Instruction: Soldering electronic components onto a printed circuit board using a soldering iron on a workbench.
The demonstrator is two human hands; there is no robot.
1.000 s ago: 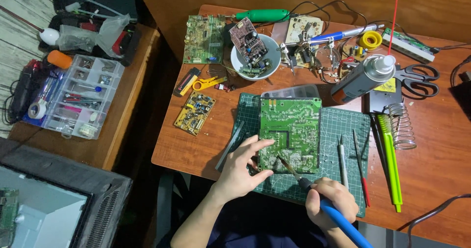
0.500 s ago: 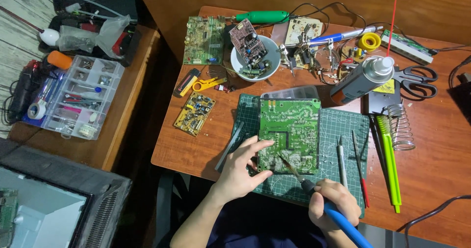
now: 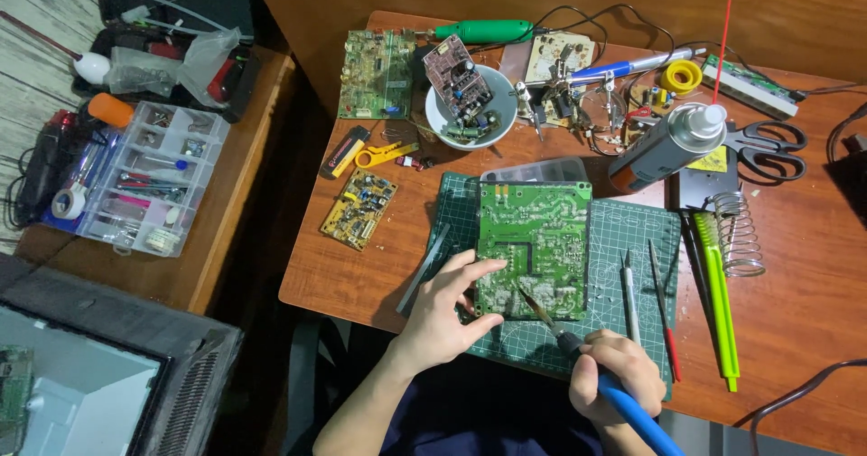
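While the left hand (image 3: 442, 316) steadies the lower left edge of the green board (image 3: 535, 248) with a loose, half-open grip, fingertips on the board's edge and thumb below its corner, the right hand (image 3: 614, 375) at the lower centre of the frame keeps a closed grip on the blue iron (image 3: 605, 384). The iron's tip points up and left and meets the board's lower right part. The board lies solder side up on the green mat (image 3: 641, 239), mid-frame on the tabletop (image 3: 795, 293), just above both hands.

Above the board, a white bowl (image 3: 447, 126) holds a small brown board tilted on end and loose parts. A clear lidded box (image 3: 533, 169) lies touching the board's top edge; its contents cannot be made out. At the left of the frame, on a separate wooden stand, a clear compartment tray (image 3: 135, 181) holds small parts, tools and a roll of tape.
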